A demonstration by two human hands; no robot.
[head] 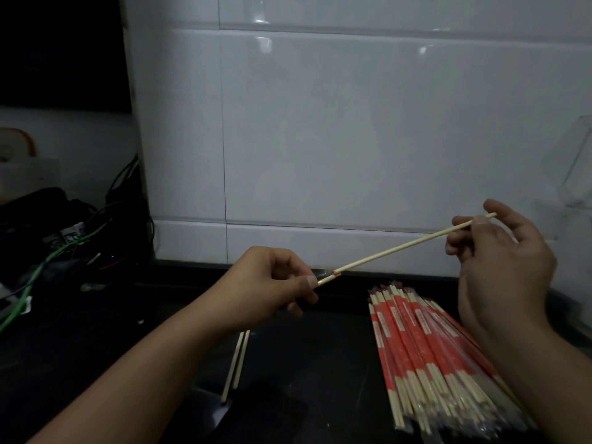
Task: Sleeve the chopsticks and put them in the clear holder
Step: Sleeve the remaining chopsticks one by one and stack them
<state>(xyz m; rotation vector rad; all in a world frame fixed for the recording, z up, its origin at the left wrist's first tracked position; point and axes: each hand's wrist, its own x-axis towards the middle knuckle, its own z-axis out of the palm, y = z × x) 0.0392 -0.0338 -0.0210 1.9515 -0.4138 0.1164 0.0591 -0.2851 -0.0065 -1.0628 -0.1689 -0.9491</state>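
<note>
A pale wooden chopstick pair point(394, 248) slants in the air from lower left to upper right. My left hand point(272, 283) pinches its lower end, where a clear sleeve end with a red mark point(330, 277) wraps the tips. My right hand point(499, 261) pinches the upper end between thumb and fingers. Below my right wrist a heap of sleeved chopsticks point(432, 350) in red-and-clear wrappers lies on the dark counter point(320, 363). Two bare chopsticks point(237, 363) lie under my left forearm. A clear holder point(573, 168) stands faintly visible at the right edge against the wall.
White wall tiles point(352, 123) rise right behind the counter. At the left lie tangled black and green cables point(64, 245) and dark devices. A white box point(22, 174) sits further back left.
</note>
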